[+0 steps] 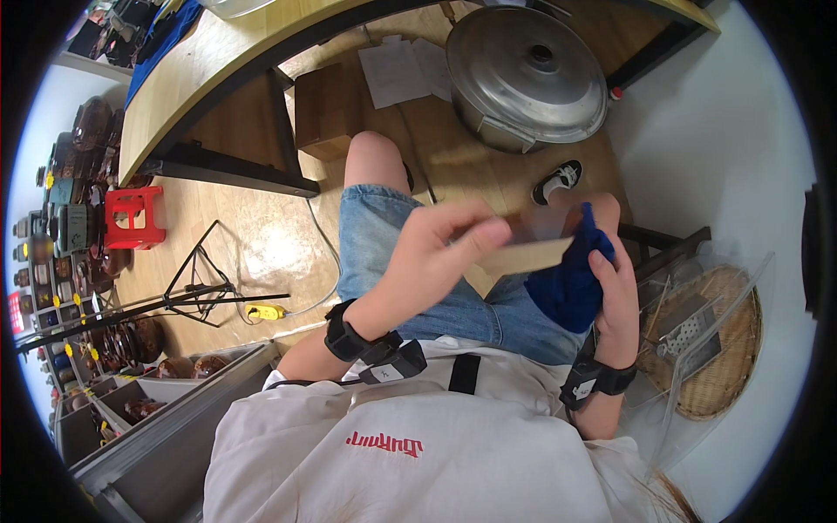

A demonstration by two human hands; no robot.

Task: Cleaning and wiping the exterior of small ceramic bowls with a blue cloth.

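Observation:
My left hand [449,248] is above my lap with its fingers closed and thumb on top, gripping one end of a flat, stiff beige strip [529,257] that looks like card or thin wood. The strip's other end reaches to a dark blue cloth piece [562,292], perhaps a small bag, whose pointed tip stands upward. My right hand [617,283] is wrapped round the right side of this cloth, thumb on the near face. Blur over the left fingertips hides how exactly they meet the strip. Both wrists wear black straps with small boxes.
Ahead on the floor stands a large lidded metal pot [527,78] beside a cardboard box [323,113]. A wooden table [235,44] spans the front left. To my right is a round wicker tray [711,383]; to the left are a red stool [133,218] and a black tripod [200,292].

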